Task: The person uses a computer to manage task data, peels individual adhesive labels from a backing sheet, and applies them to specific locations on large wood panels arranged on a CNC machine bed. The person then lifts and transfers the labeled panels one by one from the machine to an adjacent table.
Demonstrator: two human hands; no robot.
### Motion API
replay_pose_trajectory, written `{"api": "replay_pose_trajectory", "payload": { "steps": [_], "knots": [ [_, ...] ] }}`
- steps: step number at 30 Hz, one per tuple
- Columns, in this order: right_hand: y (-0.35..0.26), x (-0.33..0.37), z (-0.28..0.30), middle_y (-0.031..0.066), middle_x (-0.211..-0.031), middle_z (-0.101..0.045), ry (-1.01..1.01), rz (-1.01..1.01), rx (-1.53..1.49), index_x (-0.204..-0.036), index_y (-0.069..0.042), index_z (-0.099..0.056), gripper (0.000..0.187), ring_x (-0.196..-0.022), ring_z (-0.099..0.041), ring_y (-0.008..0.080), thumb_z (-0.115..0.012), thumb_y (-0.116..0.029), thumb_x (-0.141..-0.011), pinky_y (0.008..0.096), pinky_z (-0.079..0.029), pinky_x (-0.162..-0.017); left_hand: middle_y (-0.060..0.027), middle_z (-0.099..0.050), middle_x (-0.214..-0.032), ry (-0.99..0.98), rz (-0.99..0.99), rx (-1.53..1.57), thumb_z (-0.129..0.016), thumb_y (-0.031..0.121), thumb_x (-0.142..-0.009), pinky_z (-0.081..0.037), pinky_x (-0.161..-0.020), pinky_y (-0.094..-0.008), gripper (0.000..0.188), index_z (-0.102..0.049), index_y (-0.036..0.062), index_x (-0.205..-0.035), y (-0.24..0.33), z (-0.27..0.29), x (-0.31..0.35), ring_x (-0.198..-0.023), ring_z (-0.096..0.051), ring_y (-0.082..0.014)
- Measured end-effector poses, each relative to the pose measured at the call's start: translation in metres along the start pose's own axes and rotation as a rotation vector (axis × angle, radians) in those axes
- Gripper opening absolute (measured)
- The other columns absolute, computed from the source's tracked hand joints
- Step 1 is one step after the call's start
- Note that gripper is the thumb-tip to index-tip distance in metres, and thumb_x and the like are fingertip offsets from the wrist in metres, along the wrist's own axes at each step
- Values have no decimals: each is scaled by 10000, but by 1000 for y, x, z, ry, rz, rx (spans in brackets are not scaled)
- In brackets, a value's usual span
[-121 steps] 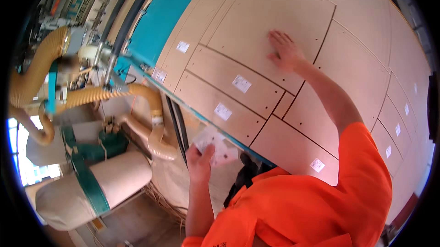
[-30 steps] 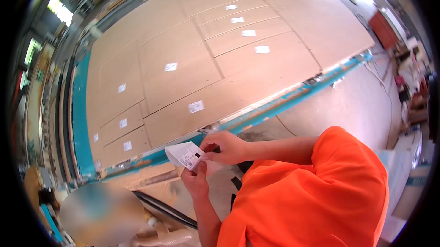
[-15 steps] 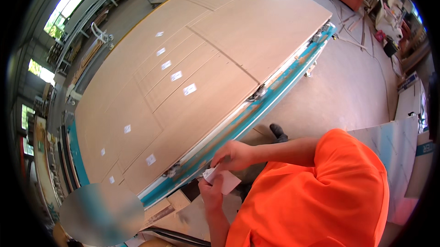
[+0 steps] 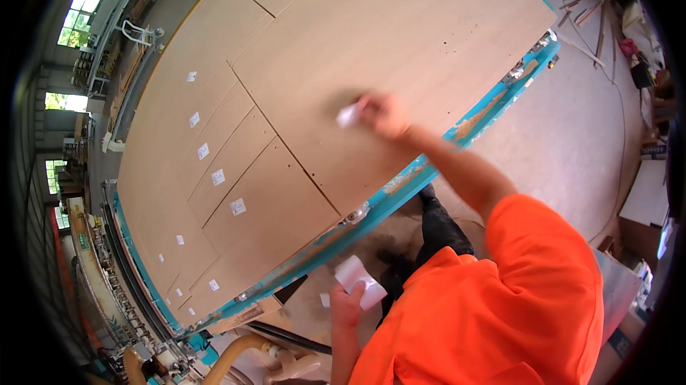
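My right hand (image 4: 384, 118) reaches out over a large brown board (image 4: 400, 35), its fingers closed on a small white label (image 4: 348, 116) that is blurred by motion. Whether the label touches the board I cannot tell. Close to my body, my left hand (image 4: 346, 305) grips a strip of white label paper (image 4: 362, 281) beside the table's edge. Cut lines divide the board into panels. Several white labels lie on these panels, among them one label (image 4: 238, 206) on the near panel and another label (image 4: 218, 177) beyond it.
A teal machine frame (image 4: 400, 188) with metal clamps runs along the board's near edge. Black hoses (image 4: 286, 335) and a tan duct (image 4: 232, 353) are at the lower left. Wood strips (image 4: 597, 35) lie on the floor at the right.
My right hand has left the label paper and moved out over the board with a label. My left hand keeps the paper. The view has shifted, bringing the board's right part closer.
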State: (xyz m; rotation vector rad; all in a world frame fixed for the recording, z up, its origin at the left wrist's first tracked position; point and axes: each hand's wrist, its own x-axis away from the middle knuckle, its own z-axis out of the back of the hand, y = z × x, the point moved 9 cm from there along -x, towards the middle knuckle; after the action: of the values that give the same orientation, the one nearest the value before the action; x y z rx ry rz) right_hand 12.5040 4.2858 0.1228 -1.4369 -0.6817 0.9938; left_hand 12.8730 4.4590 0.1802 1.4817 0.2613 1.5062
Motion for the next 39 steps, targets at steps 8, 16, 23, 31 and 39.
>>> {"api": "replay_pose_trajectory", "payload": {
  "steps": [8, 16, 23, 31, 39],
  "knots": [
    [-72, -31, 135, 86, -788, -604, 100, 477, 645, -770, -63, -567, 73, -715, -582, 280, -572, -14, -715, 350, -489, -798, -92, -617, -939, 56, 45, 281, -593, 47, -771, -483, -707, -287, 285, -570, -68, -1030, 6, -33, -12, -803, -598, -168],
    [-42, 40, 49, 153, -1456, -209, -551, 314, 1088, -1389, -7, -217, 795, -1359, -166, 274, -539, -444, -807, 377, -112, -1117, -84, -616, -924, -101, -88, 232, -597, 64, -776, -484, -692, -285, 284, -569, -58, -1031, 45, -73, -44, -789, -595, -156],
    [-45, 84, 85, 152, -1446, -236, -511, 217, 1034, -1370, -8, -277, 752, -1346, -199, 292, -553, -410, -798, 374, -160, -1107, -100, -596, -1008, -268, -385, 123, -586, 81, -775, -460, -787, -316, 345, -529, -47, -1090, 138, -124, -59, -904, -574, -176],
    [-100, 137, 187, 144, -1153, -572, -258, -729, -908, -1123, 28, -571, 539, -1129, -490, 244, -481, -445, -883, 367, -311, -1014, -63, -545, -1045, -813, -536, 44, -553, 55, -792, -436, -821, -298, 394, -451, -14, -1166, 218, -313, -30, -939, -534, -147],
    [-139, 137, 578, 111, -878, -638, 440, -220, -907, -980, 6, -584, 277, -814, -610, 199, -617, -212, -813, 338, -496, -783, -217, -639, -828, -1172, -679, -758, -550, 168, -788, -479, -692, -359, 284, -578, -50, -967, 203, -606, 23, -765, -633, -310]
  ]
}}
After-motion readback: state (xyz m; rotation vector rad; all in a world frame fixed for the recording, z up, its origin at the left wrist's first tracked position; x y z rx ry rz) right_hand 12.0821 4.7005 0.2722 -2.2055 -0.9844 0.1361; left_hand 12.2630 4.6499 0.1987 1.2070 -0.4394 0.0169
